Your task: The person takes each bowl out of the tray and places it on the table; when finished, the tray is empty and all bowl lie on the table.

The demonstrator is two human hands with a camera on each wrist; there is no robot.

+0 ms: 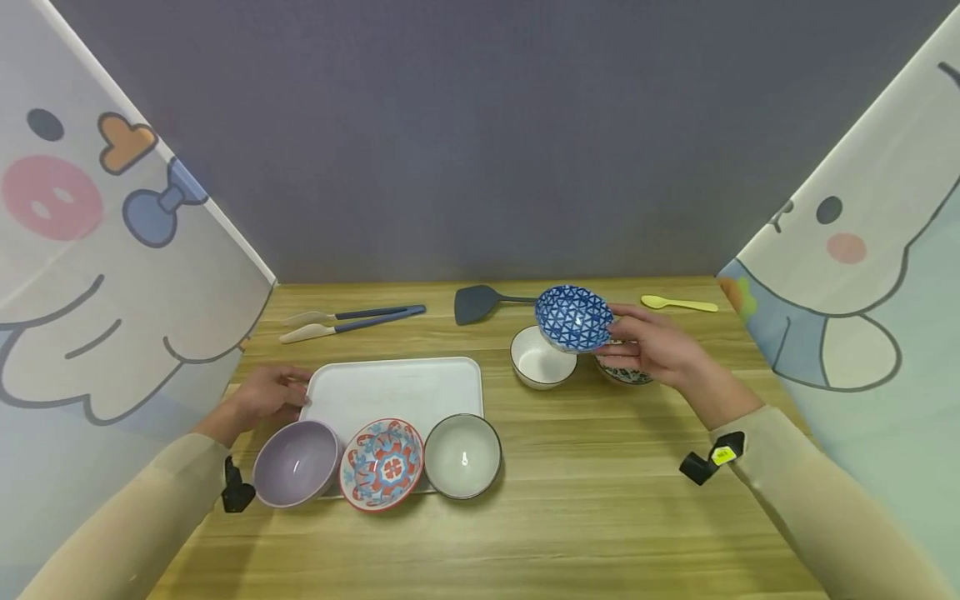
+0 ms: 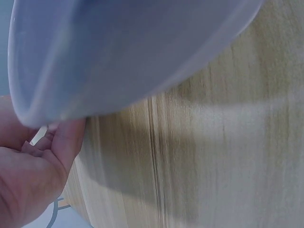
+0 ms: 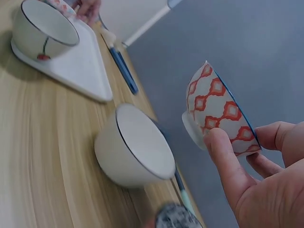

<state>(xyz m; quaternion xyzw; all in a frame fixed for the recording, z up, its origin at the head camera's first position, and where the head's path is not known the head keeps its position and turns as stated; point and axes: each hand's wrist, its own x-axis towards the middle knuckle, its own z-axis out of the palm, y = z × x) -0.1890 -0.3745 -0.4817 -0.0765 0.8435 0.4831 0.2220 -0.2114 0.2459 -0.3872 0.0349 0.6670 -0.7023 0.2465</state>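
My right hand holds a small bowl by its rim, raised and tilted above the table. Blue triangles cover its inside; the outside, in the right wrist view, has a red pattern. Below it stand a white bowl with a dark rim and a dark-patterned bowl, partly hidden by the hand. At the left, my left hand grips the left edge of a white tray; the purple bowl partly hides those fingers in the left wrist view. Along the tray's near side sit a purple bowl, a red-and-blue patterned bowl and a plain pale bowl.
Along the back of the wooden table lie blue-handled tongs, a dark spatula and a yellow spoon. A grey wall rises behind; cartoon-printed panels stand at both sides.
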